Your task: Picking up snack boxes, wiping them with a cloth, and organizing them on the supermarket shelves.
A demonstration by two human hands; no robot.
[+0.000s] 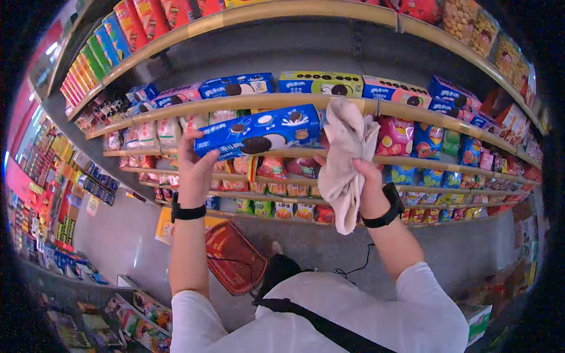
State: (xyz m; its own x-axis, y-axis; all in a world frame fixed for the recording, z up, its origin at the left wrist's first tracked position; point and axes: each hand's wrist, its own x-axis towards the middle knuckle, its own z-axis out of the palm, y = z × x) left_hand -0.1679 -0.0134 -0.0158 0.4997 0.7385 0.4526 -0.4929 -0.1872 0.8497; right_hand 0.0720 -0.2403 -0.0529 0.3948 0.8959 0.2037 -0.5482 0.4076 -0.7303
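My left hand (196,161) grips one end of a long blue box of sandwich cookies (260,132), raised in front of the shelves and tilted up toward the right. A crumpled off-white cloth (346,167) hangs from my right hand (368,176), close to the box's far end. Just beyond the box, a shelf edge (238,103) carries a row of cookie boxes: a blue box (237,86), a green and yellow box (320,84) and a pink and blue box (396,92). The fingers behind the cloth are partly hidden.
Lower shelves hold bagged snacks (395,137); the upper shelf has tube-shaped packs (115,36) and bags (461,22). A red plastic basket (236,258) stands on the floor beside my leg. A black cable (364,262) lies on the floor. Stocked shelving (48,189) lines the left.
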